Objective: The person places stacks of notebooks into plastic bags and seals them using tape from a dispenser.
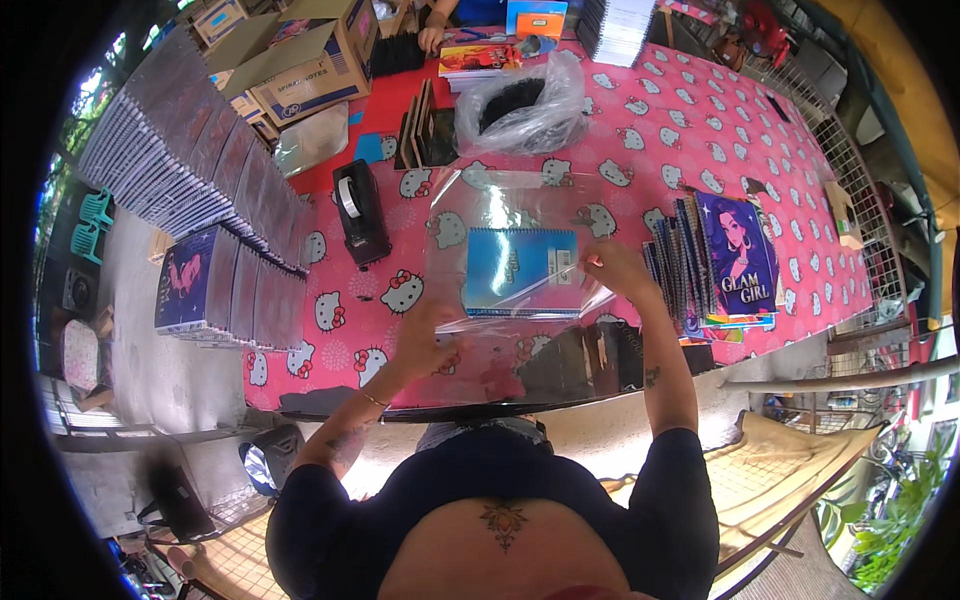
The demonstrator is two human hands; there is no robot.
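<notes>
A blue spiral notebook (pixel 520 270) lies on the pink patterned tablecloth (pixel 640 140), inside a clear plastic sleeve (pixel 490 205). My left hand (pixel 428 338) pinches the sleeve's near left corner. At the notebook's right edge, my right hand (pixel 615 268) grips the plastic. The sleeve stretches away from me beyond the notebook.
A black tape dispenser (pixel 360 212) stands left of the sleeve. A fanned stack of colourful notebooks (pixel 725 255) lies to the right. Long rows of notebooks (pixel 190 170) fill the left side. A clear bag of dark items (pixel 520 105), cardboard boxes (pixel 310 60) and another person's hand (pixel 432 38) are at the far end.
</notes>
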